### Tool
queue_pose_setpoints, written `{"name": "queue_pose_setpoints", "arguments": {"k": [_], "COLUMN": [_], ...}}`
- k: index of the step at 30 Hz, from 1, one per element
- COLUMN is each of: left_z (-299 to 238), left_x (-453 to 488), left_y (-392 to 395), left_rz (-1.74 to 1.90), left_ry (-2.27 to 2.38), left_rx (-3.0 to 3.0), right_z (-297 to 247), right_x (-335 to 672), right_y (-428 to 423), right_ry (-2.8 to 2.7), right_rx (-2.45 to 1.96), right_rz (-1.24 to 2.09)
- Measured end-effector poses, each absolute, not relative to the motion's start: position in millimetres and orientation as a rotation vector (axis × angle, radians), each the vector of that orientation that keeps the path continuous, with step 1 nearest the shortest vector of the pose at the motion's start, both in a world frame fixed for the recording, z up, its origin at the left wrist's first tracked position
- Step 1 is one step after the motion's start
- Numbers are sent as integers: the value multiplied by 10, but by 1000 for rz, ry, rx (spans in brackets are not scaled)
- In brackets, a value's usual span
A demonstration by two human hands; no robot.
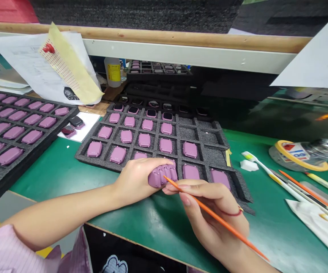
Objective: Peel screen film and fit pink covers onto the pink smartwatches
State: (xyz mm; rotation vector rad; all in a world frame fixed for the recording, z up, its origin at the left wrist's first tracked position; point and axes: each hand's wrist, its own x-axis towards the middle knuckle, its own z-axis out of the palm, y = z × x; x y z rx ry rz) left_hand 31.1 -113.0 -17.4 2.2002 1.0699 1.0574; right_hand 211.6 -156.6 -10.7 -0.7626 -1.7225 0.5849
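Observation:
My left hand (137,176) is wrapped round a small stack of purple watch cases (161,175), held just above the front edge of the foam tray. Between the fingertips of my right hand (209,208) is a thin orange stick (223,223), pointed at its upper end. Its tip meets the side of the stacked cases. Behind my hands lies the black foam tray (149,149), its compartments holding purple watch cases (144,140), some with dark screens up in the back row. My left fingers partly hide the stack.
At the left stands another foam tray (46,141) of purple cases. Two watches lie on white paper (88,121). On the right are a toothbrush (266,172), a tape roll (300,155), more sticks and crumpled tissue (314,214). A shelf edge (181,53) crosses above.

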Motion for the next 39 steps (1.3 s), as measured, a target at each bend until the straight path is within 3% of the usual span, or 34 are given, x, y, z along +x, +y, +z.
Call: {"name": "queue_pose_setpoints", "arguments": {"k": [6, 39], "left_z": [-199, -230], "left_x": [306, 313], "left_y": [-1130, -1124], "left_rz": [1059, 1064], "left_ry": [1051, 1062], "left_rx": [2197, 2201], "right_z": [-82, -78], "right_x": [2142, 2099], "right_y": [-1571, -1615], "right_ry": [-1892, -2034], "right_rx": [-781, -766], "right_rz": [388, 220]}}
